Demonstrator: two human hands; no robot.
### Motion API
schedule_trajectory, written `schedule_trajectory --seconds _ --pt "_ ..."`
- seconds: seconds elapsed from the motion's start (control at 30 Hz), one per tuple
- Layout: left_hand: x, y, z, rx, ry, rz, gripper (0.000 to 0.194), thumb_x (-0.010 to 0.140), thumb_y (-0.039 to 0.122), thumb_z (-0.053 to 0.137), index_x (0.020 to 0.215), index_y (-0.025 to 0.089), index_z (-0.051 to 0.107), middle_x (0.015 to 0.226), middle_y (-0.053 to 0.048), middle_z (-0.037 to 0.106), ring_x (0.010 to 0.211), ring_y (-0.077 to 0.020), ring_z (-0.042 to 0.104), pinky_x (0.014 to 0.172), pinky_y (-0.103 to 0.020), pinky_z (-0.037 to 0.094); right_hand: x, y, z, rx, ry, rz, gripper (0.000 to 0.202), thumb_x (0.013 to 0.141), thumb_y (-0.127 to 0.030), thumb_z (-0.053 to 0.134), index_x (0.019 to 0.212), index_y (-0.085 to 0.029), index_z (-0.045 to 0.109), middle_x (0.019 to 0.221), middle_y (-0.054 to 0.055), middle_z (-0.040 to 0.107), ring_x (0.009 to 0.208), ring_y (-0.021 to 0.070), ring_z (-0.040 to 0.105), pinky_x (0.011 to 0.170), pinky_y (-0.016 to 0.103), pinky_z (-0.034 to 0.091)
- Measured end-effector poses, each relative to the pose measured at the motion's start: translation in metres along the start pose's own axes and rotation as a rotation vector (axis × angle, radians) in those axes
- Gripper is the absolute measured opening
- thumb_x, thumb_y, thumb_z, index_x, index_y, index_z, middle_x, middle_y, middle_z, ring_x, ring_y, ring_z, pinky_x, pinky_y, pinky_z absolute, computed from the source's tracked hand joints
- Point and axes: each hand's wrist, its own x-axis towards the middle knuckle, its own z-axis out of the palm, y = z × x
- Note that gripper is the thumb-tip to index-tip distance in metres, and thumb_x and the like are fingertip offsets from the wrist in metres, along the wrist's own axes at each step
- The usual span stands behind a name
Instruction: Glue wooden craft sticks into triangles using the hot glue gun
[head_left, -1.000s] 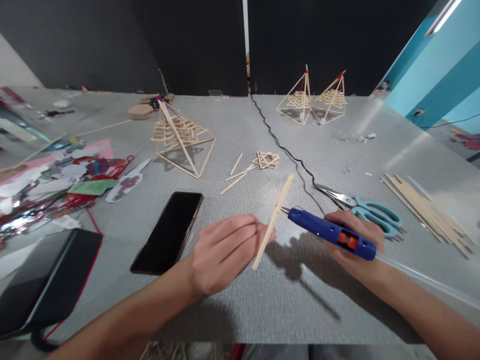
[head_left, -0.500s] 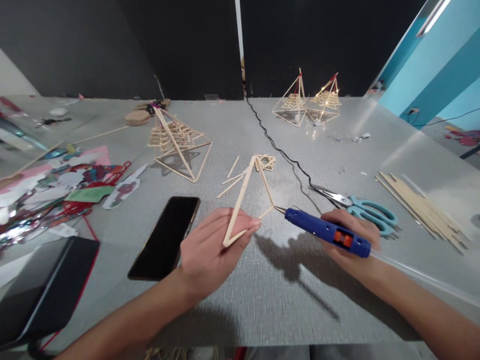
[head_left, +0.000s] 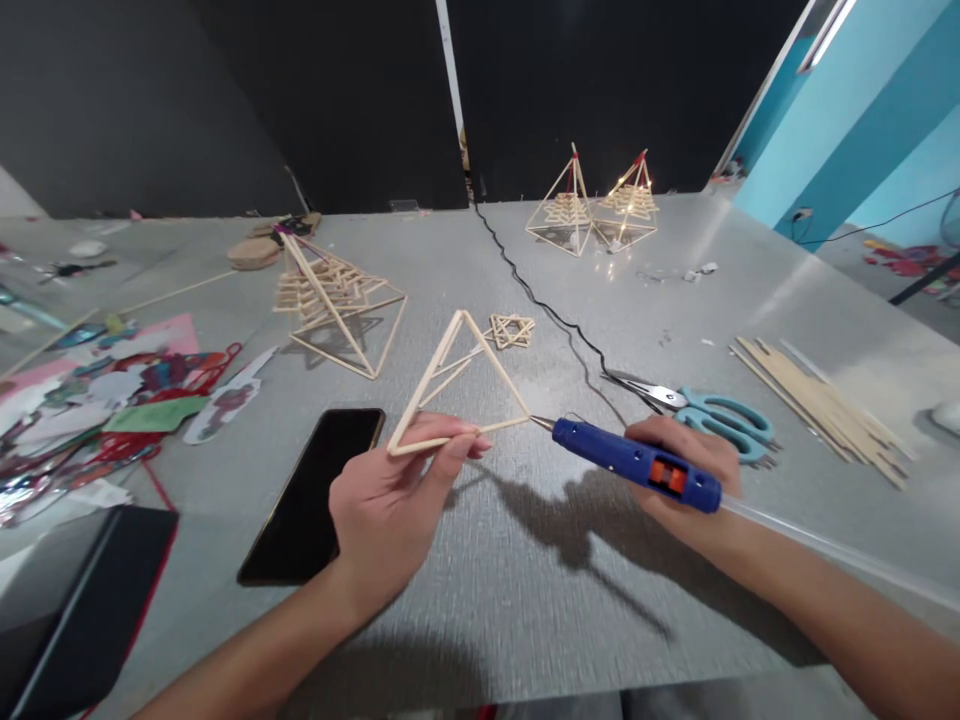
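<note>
My left hand point(head_left: 397, 500) pinches the lower stick of a wooden triangle point(head_left: 498, 357), held up over the grey table point(head_left: 525, 620). In my right hand point(head_left: 694, 460) is a blue glue gun point(head_left: 634, 462), its metal nozzle at the triangle's right corner. A clear glue stick trails from the gun's back end. Behind the triangle lies a small star of sticks point(head_left: 512, 331), with loose sticks partly hidden beside it. A black phone point(head_left: 315, 495) rests under and left of my left hand.
Teal-handled scissors point(head_left: 724, 415) and flat wooden sticks point(head_left: 817, 405) lie right. A stick pyramid point(head_left: 337, 305) stands left; two smaller ones point(head_left: 574, 205) stand at the back, one lit. A black cable point(head_left: 532, 290) crosses the table. Colourful scraps point(head_left: 150, 400) and a black box point(head_left: 90, 600) are left.
My left hand has turned the triangle so that its face now shows more openly. The glue gun's nozzle remains at its right corner. The whole view has shifted slightly.
</note>
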Motion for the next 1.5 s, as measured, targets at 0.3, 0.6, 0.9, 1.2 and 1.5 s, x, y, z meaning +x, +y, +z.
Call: schedule_trajectory --seconds 0.3,0.6,0.9,1.2,1.5 --pt "-0.002 -0.009 -0.003 -0.192 0.059 -0.344 0.021 0.099 0.042 0.083 0.096 0.022 0.084 0.084 -0.002 0.083 0.068 -0.0141 0.077 0.068 -0.024 0.068 0.000 0.000 0.001 0.021 0.024 -0.052 0.023 0.083 -0.016 0.062 0.101 -0.029 0.067 0.074 -0.003 0.071 0.055 0.0160 0.062 0.055 0.029 0.044" --pt "0.005 -0.008 0.003 -0.372 0.063 -0.471 0.030 0.088 0.050 0.093 0.088 0.021 0.084 0.083 -0.003 0.081 0.064 -0.0138 0.074 0.060 -0.024 0.067 0.005 -0.003 0.001 0.028 0.050 -0.128 0.016 0.090 -0.016 0.061 0.101 -0.027 0.064 0.073 -0.004 0.068 0.054 0.0138 0.059 0.054 0.028 0.041" --pt "0.003 -0.010 0.001 -0.321 0.040 -0.464 0.034 0.091 0.053 0.089 0.089 0.020 0.083 0.084 -0.006 0.081 0.063 -0.0154 0.074 0.057 -0.025 0.067 0.005 -0.003 0.000 0.030 0.052 -0.135 0.011 0.093 -0.020 0.063 0.101 -0.027 0.064 0.074 -0.003 0.068 0.055 0.0138 0.060 0.055 0.028 0.042" --pt "0.002 -0.009 0.000 -0.382 0.059 -0.475 0.025 0.091 0.045 0.091 0.089 0.021 0.084 0.085 -0.003 0.080 0.065 -0.0128 0.075 0.061 -0.022 0.067 0.004 -0.002 0.000 0.028 0.064 -0.128 0.014 0.092 -0.017 0.062 0.101 -0.027 0.064 0.073 -0.004 0.067 0.054 0.0133 0.059 0.053 0.027 0.042" --pt "0.001 -0.010 -0.001 -0.314 0.035 -0.458 0.024 0.096 0.043 0.087 0.092 0.020 0.083 0.087 -0.003 0.080 0.067 -0.0132 0.075 0.064 -0.022 0.067 0.006 -0.004 -0.001 0.037 0.049 -0.151 0.010 0.094 -0.022 0.063 0.102 -0.027 0.063 0.074 -0.003 0.068 0.056 0.0136 0.059 0.055 0.027 0.041"
